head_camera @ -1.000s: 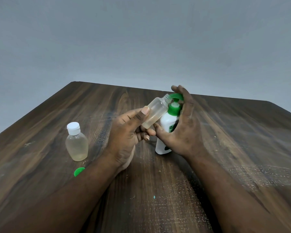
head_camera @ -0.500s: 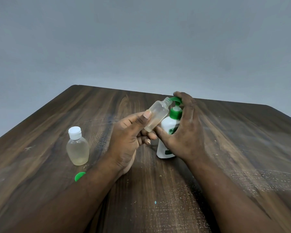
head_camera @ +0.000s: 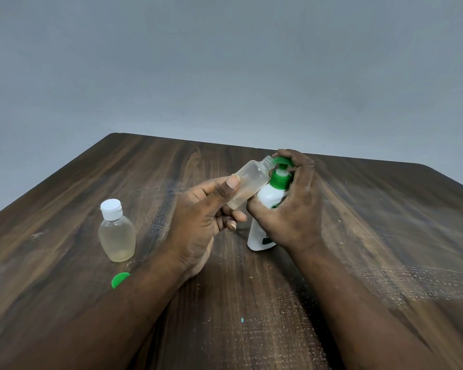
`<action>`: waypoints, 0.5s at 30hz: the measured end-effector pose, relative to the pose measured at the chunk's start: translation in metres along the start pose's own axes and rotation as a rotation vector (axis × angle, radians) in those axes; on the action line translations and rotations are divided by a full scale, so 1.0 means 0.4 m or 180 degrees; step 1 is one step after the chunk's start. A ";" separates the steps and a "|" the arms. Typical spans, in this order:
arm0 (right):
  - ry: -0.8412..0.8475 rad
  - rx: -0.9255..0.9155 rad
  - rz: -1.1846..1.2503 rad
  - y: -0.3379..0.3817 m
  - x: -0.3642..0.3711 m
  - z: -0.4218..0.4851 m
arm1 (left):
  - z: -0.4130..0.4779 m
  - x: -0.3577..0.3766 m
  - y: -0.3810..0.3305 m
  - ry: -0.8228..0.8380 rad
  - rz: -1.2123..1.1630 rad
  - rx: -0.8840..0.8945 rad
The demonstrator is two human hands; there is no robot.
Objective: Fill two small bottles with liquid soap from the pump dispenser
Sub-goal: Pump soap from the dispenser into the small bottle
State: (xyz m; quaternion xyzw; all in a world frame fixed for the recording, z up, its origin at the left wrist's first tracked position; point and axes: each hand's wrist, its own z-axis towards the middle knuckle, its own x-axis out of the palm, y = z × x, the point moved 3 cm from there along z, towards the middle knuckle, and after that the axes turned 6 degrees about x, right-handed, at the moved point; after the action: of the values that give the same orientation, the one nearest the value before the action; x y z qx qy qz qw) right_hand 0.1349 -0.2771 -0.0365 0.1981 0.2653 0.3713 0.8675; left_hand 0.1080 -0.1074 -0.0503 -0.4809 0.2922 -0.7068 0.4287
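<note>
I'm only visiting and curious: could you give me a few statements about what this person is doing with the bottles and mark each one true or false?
1. The left hand holds an uncapped small bottle tilted, with its mouth at the pump's spout. True.
2. The right hand lies flat on the table. False: it grips the pump dispenser, with its fingers over the top.
3. The second bottle stands on the table with a white cap on. True.
4. The green cap sits on the small bottle. False: it lies on the table beside the left forearm.
</note>
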 end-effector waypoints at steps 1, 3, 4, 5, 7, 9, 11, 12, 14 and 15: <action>-0.0009 0.0003 -0.0017 0.001 -0.002 0.000 | 0.000 0.000 0.001 0.0000 0.0011 -0.0007; 0.0048 -0.0004 -0.0053 0.004 -0.003 0.003 | -0.001 -0.003 0.002 -0.0007 0.0027 -0.0028; 0.0123 -0.0025 -0.0081 0.007 -0.004 0.005 | -0.001 -0.003 0.001 -0.0019 0.0035 -0.0041; 0.0224 -0.0060 -0.0121 0.009 -0.004 0.007 | -0.002 -0.004 0.000 -0.0037 0.0042 -0.0052; 0.0408 -0.0164 -0.0255 0.013 -0.007 0.013 | -0.003 -0.003 -0.002 -0.0058 0.0033 -0.0085; 0.0476 -0.0278 -0.0395 0.016 -0.010 0.016 | -0.005 -0.001 -0.002 -0.0064 -0.0017 -0.0135; 0.0411 -0.0364 -0.0470 0.019 -0.011 0.016 | -0.005 0.002 -0.002 -0.0045 -0.0064 -0.0176; 0.0376 -0.0403 -0.0487 0.019 -0.010 0.015 | -0.005 0.003 -0.002 -0.0039 -0.0096 -0.0192; 0.0363 -0.0437 -0.0484 0.019 -0.008 0.014 | -0.004 0.004 -0.003 -0.0052 -0.0195 -0.0230; 0.0353 -0.0452 -0.0479 0.019 -0.010 0.015 | -0.004 0.006 -0.004 -0.0059 -0.0242 -0.0248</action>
State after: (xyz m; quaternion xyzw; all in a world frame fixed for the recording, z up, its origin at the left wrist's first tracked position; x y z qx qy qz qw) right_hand 0.1322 -0.2758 -0.0265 0.0948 0.3001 0.3334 0.8887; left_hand 0.1056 -0.1087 -0.0486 -0.5146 0.2971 -0.7061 0.3852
